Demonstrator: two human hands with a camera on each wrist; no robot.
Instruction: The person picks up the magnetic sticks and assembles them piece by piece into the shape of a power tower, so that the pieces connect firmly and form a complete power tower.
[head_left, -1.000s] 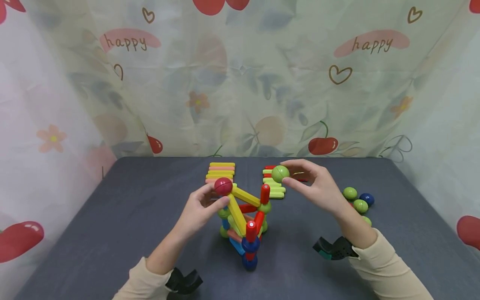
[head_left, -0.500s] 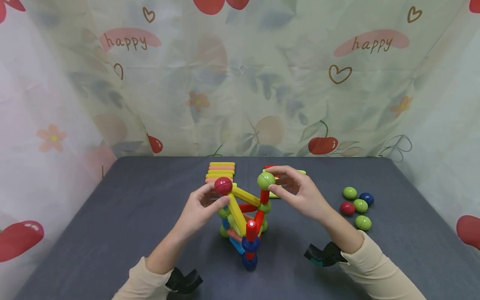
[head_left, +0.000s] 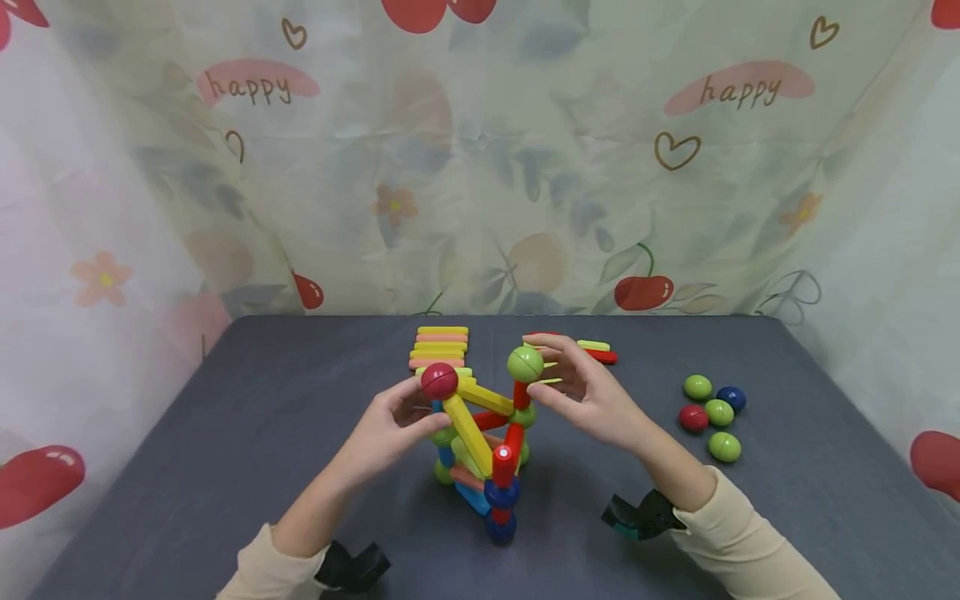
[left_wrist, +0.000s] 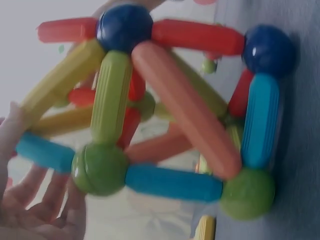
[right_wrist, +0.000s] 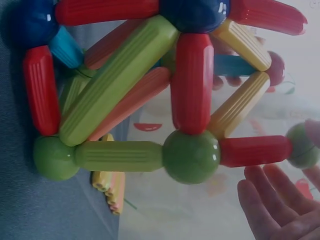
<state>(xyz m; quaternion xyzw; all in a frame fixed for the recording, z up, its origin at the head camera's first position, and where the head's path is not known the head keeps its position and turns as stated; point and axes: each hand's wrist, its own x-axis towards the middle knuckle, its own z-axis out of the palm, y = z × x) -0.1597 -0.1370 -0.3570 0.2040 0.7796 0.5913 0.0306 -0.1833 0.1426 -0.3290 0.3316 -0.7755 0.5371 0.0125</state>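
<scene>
A frame of coloured rods and balls (head_left: 468, 433) stands on the dark table, with blue and green balls at its lower joints. My left hand (head_left: 386, 429) holds the red ball (head_left: 439, 381) at its top left corner, where two yellow rods (head_left: 468, 433) meet a blue rod (left_wrist: 45, 152). At the top right, my right hand (head_left: 585, 392) pinches a green ball (head_left: 525, 364) between thumb and fingers. That ball sits at the tip of an upright red rod (right_wrist: 255, 151). Another red rod (head_left: 504, 465) points up from the near blue ball (head_left: 502, 492), its end bare.
Loose green, blue and red balls (head_left: 693, 418) lie on the table at the right. Yellow and pink rods (head_left: 438, 346) are lined up behind the frame. Red and green rods (head_left: 600, 357) lie partly hidden behind my right hand. A patterned cloth (head_left: 480, 167) hangs behind the table.
My right hand has carried the green ball leftward and down onto the upright red rod. My left hand stays on the red ball, and that corner has shifted slightly left and down.
</scene>
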